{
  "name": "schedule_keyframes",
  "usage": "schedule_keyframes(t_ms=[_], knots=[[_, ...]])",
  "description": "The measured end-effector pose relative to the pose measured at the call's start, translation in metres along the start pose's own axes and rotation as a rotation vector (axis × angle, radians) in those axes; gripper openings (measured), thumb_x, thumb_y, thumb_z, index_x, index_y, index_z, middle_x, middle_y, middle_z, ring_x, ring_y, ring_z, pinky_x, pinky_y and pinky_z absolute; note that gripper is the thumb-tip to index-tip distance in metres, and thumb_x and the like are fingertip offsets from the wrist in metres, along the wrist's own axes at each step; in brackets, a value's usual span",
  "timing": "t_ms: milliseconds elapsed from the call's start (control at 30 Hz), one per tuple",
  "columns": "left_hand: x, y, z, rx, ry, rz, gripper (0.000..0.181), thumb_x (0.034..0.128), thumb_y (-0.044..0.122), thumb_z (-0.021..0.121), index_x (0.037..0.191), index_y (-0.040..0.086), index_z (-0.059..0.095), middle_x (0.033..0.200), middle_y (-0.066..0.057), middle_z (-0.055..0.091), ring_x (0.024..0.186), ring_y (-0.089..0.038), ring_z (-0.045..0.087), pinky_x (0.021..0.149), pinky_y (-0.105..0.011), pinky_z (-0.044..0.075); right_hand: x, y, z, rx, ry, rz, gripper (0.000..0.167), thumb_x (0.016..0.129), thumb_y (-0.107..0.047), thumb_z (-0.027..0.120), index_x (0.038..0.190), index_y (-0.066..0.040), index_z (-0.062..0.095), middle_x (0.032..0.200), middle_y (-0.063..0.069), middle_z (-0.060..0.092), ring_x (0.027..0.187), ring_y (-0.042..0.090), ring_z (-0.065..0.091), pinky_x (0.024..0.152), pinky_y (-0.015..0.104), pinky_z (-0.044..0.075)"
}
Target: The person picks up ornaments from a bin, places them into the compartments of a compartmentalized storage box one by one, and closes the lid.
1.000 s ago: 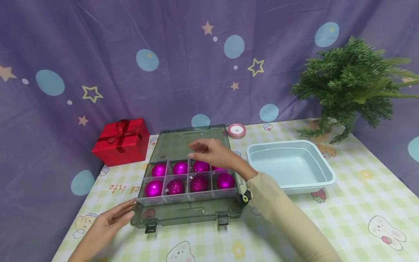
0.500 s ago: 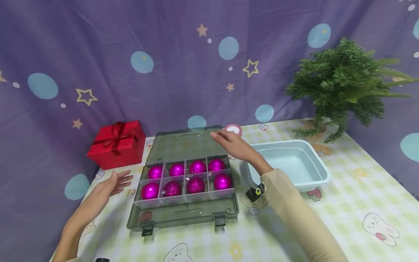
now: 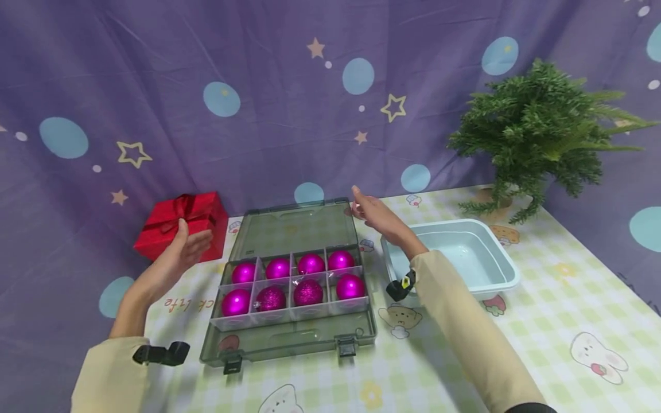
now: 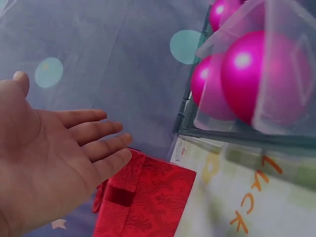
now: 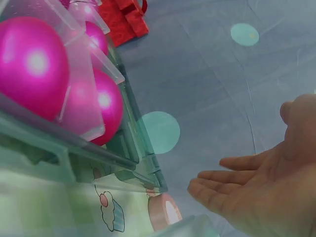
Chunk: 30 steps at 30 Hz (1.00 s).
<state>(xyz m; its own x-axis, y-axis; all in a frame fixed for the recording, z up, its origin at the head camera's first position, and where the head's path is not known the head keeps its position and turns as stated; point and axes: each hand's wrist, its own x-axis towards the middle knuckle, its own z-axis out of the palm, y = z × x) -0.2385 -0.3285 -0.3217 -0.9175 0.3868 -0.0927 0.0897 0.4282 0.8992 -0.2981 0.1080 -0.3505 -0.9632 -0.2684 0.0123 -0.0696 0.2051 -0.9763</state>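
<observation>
A green see-through plastic case [image 3: 289,335] lies opened out on the table, its lid [image 3: 294,229] folded back. Several magenta Christmas balls [image 3: 235,302] sit one to a compartment in its divided tray; some are shiny, others glittery, such as one in the front row [image 3: 308,292]. To the left of the case my left hand [image 3: 172,258] hovers with fingers extended, near a red gift box [image 3: 214,238]. My right hand [image 3: 383,222] is held in the air by the lid's right side, fingers straight. Both palms hold nothing.
At the right stands a pale blue plastic basin [image 3: 503,275], with a small artificial Christmas tree [image 3: 537,120] behind it. A pink ribbon roll [image 5: 160,210] is partly hidden behind my right hand. A purple curtain [image 3: 279,86] hangs at the back.
My left hand has left the case's front left corner and risen toward the gift box. My right hand has moved from above the balls to the right. The balls stay put.
</observation>
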Motion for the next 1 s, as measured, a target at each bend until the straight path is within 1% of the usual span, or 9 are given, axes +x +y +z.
schedule_keyframes(t_ms=[67,333,567,700,767,867,900,967,1000], knots=[[0.008,-0.001,-0.003,-0.068,-0.020,-0.030,0.095,0.1054,0.067,0.004,0.161,-0.011,0.000,0.167,-0.032,0.001,0.152,-0.050,-0.002,0.121,-0.063,-0.003,0.003,-0.001,-0.002,0.029,-0.008,0.035,0.058,0.111,-0.057,0.025,0.082,-0.012,0.045,0.082,0.004,0.045,0.097,0.023,0.050,0.102,0.049,0.043],[0.036,-0.020,-0.005,-0.382,-0.003,-0.102,0.109,0.0966,0.080,0.007,0.157,-0.008,-0.018,0.166,-0.027,-0.018,0.152,-0.042,-0.016,0.123,-0.052,-0.011,0.018,-0.001,-0.006,0.144,-0.089,0.152,0.064,0.111,-0.060,0.021,0.072,-0.014,0.045,0.073,0.000,0.041,0.089,0.019,0.047,0.120,0.058,0.027],[0.058,-0.037,0.001,-0.448,-0.030,-0.147,0.115,0.0904,0.085,0.000,0.154,-0.008,-0.022,0.163,-0.030,-0.023,0.150,-0.043,-0.020,0.122,-0.052,-0.016,0.030,0.003,-0.003,0.177,-0.071,0.228,0.068,0.109,-0.063,0.025,0.063,-0.016,0.043,0.065,0.000,0.038,0.071,0.018,0.033,0.117,0.057,0.025],[0.068,-0.039,0.003,-0.430,-0.045,-0.165,0.118,0.0888,0.085,-0.002,0.155,-0.010,-0.019,0.163,-0.031,-0.021,0.150,-0.043,-0.019,0.123,-0.054,-0.013,0.034,0.008,-0.002,0.203,-0.032,0.261,0.069,0.108,-0.063,0.028,0.060,-0.016,0.042,0.062,-0.001,0.036,0.062,0.015,0.030,0.092,0.041,0.040],[0.072,-0.038,0.004,-0.424,-0.049,-0.175,0.118,0.0887,0.086,-0.003,0.155,-0.011,-0.018,0.164,-0.031,-0.019,0.151,-0.042,-0.017,0.123,-0.053,-0.012,0.036,0.011,-0.001,0.235,-0.009,0.277,0.069,0.108,-0.063,0.031,0.060,-0.015,0.043,0.063,-0.001,0.037,0.060,0.015,0.027,0.072,0.034,0.032],[0.076,-0.038,0.005,-0.422,-0.041,-0.186,0.119,0.0885,0.086,-0.003,0.155,-0.012,-0.016,0.164,-0.032,-0.017,0.152,-0.041,-0.016,0.124,-0.053,-0.012,0.041,0.014,0.002,0.245,-0.022,0.308,0.070,0.108,-0.063,0.029,0.063,-0.011,0.042,0.073,0.002,0.041,0.072,0.019,0.036,0.076,0.034,0.036],[0.077,-0.038,0.005,-0.420,-0.037,-0.189,0.119,0.0883,0.086,-0.004,0.155,-0.012,-0.016,0.164,-0.032,-0.017,0.152,-0.041,-0.016,0.124,-0.053,-0.011,0.042,0.015,0.004,0.241,-0.037,0.320,0.071,0.108,-0.064,0.027,0.069,-0.008,0.046,0.084,0.005,0.048,0.083,0.021,0.045,0.088,0.036,0.040],[0.079,-0.039,0.006,-0.417,-0.028,-0.195,0.119,0.0883,0.085,-0.004,0.155,-0.013,-0.016,0.164,-0.033,-0.016,0.152,-0.041,-0.015,0.124,-0.052,-0.011,0.044,0.015,0.007,0.233,-0.071,0.346,0.078,0.107,-0.066,0.023,0.097,0.003,0.059,0.119,0.017,0.055,0.121,0.029,0.048,0.115,0.042,0.033],[0.080,-0.040,0.006,-0.420,-0.023,-0.200,0.119,0.0881,0.085,-0.005,0.155,-0.013,-0.016,0.164,-0.033,-0.016,0.152,-0.041,-0.015,0.124,-0.051,-0.011,0.045,0.015,0.009,0.231,-0.093,0.359,0.084,0.106,-0.066,0.020,0.118,0.008,0.057,0.138,0.021,0.048,0.139,0.033,0.036,0.123,0.045,0.023]])
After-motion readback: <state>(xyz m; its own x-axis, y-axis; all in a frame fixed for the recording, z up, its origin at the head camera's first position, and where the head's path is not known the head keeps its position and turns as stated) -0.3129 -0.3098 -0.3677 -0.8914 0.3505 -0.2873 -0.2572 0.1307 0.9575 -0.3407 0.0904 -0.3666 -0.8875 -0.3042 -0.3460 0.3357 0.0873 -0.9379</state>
